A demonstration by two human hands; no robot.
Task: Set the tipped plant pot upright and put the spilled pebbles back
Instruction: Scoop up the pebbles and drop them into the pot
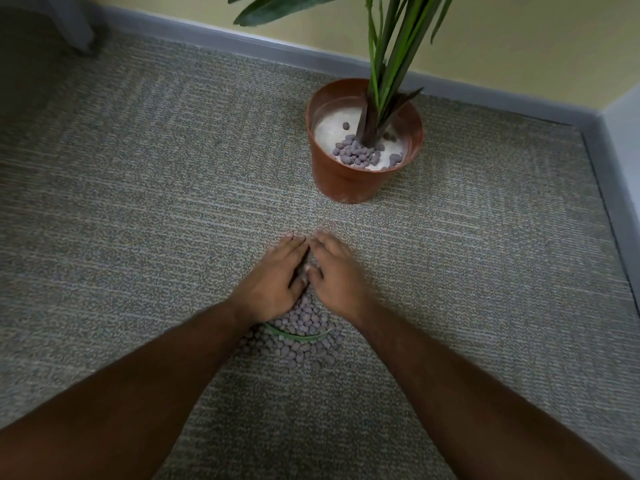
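Note:
A brown plant pot (346, 181) stands upright on the carpet near the wall, with a green plant (384, 64) rising from white filler. A small cluster of grey pebbles (356, 154) lies inside it by the stem. A heap of spilled grey pebbles (298, 337) sits on the carpet in front of me, with a fallen green leaf (294, 336) across it. My left hand (273, 275) and my right hand (334, 271) lie palm down, side by side, cupped over the far end of the heap, fingertips touching the carpet. Whether either hand grips pebbles is hidden.
Grey-green carpet (156, 202) covers the floor. A grey baseboard (277, 51) runs along the yellow wall behind the pot and turns a corner at the right (599, 119). A pale furniture leg (76, 26) stands at the far left.

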